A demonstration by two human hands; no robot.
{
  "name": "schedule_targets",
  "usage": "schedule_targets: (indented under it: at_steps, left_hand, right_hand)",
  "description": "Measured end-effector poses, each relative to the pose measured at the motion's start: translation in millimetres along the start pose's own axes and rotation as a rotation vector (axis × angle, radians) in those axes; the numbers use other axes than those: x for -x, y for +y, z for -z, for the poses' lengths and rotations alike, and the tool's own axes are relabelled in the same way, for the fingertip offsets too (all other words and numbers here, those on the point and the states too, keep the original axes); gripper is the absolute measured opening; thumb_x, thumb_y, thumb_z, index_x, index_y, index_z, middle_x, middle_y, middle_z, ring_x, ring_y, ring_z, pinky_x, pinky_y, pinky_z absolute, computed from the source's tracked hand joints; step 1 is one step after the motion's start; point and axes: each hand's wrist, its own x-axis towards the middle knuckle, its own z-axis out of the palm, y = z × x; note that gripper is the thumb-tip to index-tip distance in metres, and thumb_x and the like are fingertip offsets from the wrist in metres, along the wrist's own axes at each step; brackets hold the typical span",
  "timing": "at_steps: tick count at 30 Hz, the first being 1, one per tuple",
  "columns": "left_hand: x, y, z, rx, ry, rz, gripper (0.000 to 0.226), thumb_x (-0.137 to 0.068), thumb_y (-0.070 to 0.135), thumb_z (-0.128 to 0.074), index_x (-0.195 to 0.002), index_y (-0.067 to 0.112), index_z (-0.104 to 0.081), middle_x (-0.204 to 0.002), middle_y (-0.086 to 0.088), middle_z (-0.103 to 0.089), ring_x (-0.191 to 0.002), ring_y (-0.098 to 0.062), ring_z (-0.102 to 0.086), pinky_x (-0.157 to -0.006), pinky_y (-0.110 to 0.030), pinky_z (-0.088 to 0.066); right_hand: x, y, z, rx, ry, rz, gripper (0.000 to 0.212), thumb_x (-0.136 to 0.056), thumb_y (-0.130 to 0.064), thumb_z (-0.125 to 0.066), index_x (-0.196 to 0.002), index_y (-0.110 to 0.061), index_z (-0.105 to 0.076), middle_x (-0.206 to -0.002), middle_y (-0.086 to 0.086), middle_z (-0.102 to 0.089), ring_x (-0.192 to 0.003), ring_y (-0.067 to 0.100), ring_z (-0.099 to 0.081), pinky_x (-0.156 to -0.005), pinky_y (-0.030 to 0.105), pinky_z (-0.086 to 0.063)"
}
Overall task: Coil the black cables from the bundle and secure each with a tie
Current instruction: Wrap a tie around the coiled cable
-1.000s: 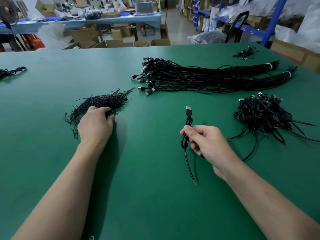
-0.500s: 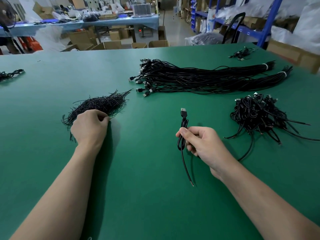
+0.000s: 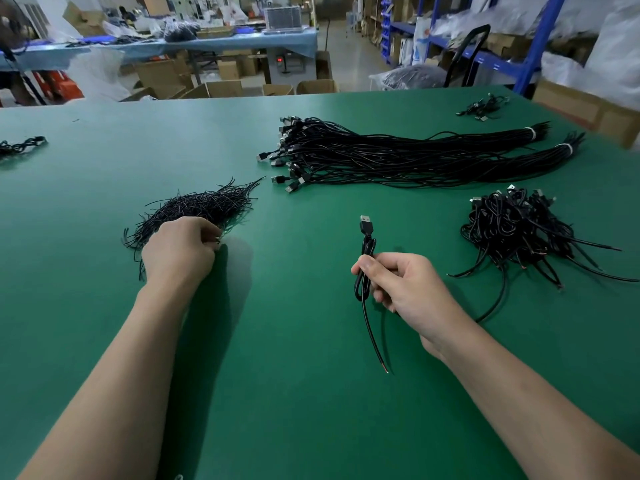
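Cable in right hand, plug pointing away

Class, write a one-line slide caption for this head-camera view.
Right hand holds a coiled black cable while the left hand pinches at the pile of ties on the green table.

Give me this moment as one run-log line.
step: fetching tie | left hand: pinching at tie pile | right hand: holds coiled cable | cable: not yet tied
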Motion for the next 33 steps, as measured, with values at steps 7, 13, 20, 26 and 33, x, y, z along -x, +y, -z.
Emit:
schedule_targets:
  at_steps: [7,13,20,26,33]
  left_hand:
    - [5.8,0.2,-1.0,0.044,0.072,-0.13,0.021,-0.089,0.011,-0.071,-0.098,0.028,-0.078,-0.094,0.002,-0.076,-0.097,-0.027,-0.064,-0.069,-0.031,-0.041]
    - [9.8,13.1,4.8,0.204,0.24,-0.26,0.019,-0.088,0.018,-0.073,-0.1,0.031,-0.077,-0.096,0.009,-0.075,-0.094,-0.019,-0.066,-0.072,-0.032,-0.045]
    - [12.0,15.5,7.9,0.303,0.265,-0.195,0.017,-0.087,0.019,-0.074,-0.099,0.032,-0.074,-0.086,0.014,-0.073,-0.084,-0.013,-0.068,-0.071,-0.031,-0.048]
    - [11.9,12.0,7.6,0.36,0.202,-0.161,0.018,-0.082,0.02,-0.078,-0.095,0.031,-0.073,-0.079,0.019,-0.072,-0.077,-0.004,-0.068,-0.079,-0.034,-0.056]
    - [7.0,4.6,1.3,0.675,0.004,-0.028,0.019,-0.079,0.012,-0.084,-0.082,0.03,-0.077,-0.078,0.012,-0.076,-0.077,-0.006,-0.072,-0.088,-0.036,-0.059]
  right_hand:
    - [-0.3,0.2,0.8,-0.003,-0.002,-0.001,0.023,-0.098,-0.039,-0.062,-0.083,-0.033,-0.077,-0.061,-0.003,-0.051,-0.063,0.012,-0.047,-0.062,0.027,-0.035]
    - [0.1,-0.1,1.9,0.0,-0.003,-0.001,0.023,-0.098,-0.04,-0.062,-0.083,-0.033,-0.077,-0.062,-0.004,-0.051,-0.063,0.012,-0.048,-0.062,0.028,-0.036]
    - [-0.3,-0.2,2.0,-0.003,-0.005,-0.003,0.023,-0.099,-0.039,-0.062,-0.083,-0.032,-0.077,-0.062,-0.004,-0.051,-0.063,0.013,-0.047,-0.063,0.029,-0.035]
    - [-0.7,0.2,1.4,0.001,-0.003,0.0,0.023,-0.098,-0.04,-0.062,-0.083,-0.032,-0.077,-0.063,-0.003,-0.051,-0.063,0.012,-0.047,-0.063,0.029,-0.036]
    - [-0.6,-0.9,1.6,-0.002,-0.004,-0.005,0.023,-0.098,-0.04,-0.063,-0.082,-0.033,-0.077,-0.064,-0.002,-0.051,-0.064,0.012,-0.047,-0.066,0.031,-0.036]
